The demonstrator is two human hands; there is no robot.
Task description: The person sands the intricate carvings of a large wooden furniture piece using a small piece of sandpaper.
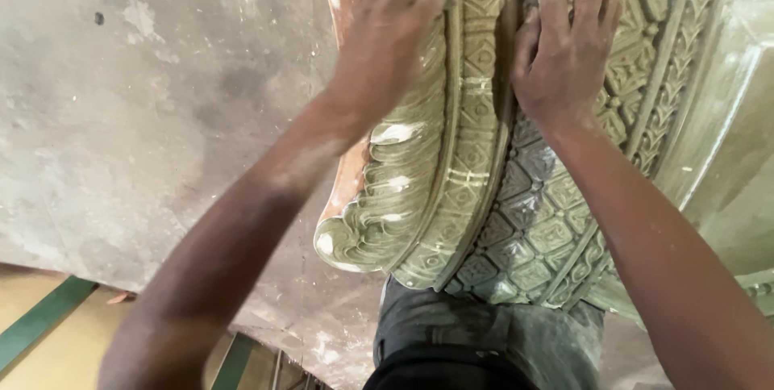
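Greenish carved moulding [476,188] with leaf and diamond bands, centre to upper right of frame. Left hand [387,43] flat on leaf band, upper centre, fingers spread, holding nothing. Right hand [564,43] pressed on lattice band, fingers curled; grip contents unclear. Grey floor [121,116] at left.

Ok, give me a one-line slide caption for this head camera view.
Left hand and right hand press flat on a greenish carved moulding patterned with leaves and diamonds, above a dusty concrete floor.

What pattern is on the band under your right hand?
Raised diamond shapes in a grid, on the grey-green mould below the right hand; head view.
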